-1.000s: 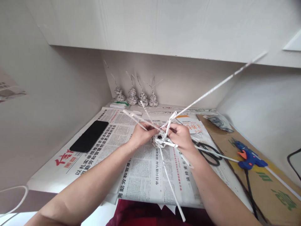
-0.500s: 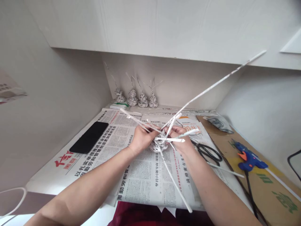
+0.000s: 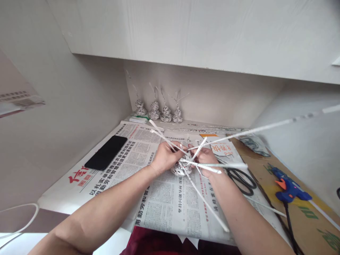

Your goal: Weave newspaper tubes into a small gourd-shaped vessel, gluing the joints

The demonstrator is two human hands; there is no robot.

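Observation:
A small round piece woven from rolled newspaper (image 3: 181,170) sits over the newspaper between my hands, with several loose paper tubes sticking out of its top. My left hand (image 3: 165,156) is closed around the left side of the woven piece, thumb at its upper rim. From the other side, my right hand (image 3: 205,157) pinches at the base of the long rolled paper tube (image 3: 255,131), which reaches far out to the right. One shorter tube (image 3: 207,202) slants down toward my lap. The fingertips are partly hidden behind the crossing tubes.
Several finished gourd-shaped weavings (image 3: 166,114) stand at the back wall. A black phone (image 3: 106,153) lies on the newspaper (image 3: 156,209) at left. Right of my hands are black-handled scissors (image 3: 242,180) and a blue glue gun (image 3: 290,187) on cardboard (image 3: 268,170). An overhanging panel (image 3: 186,35) crosses above.
The long tube has swung lower and further right, its tip now reaching the frame's right edge. Both hands remain at the woven piece. The whole view has shifted slightly.

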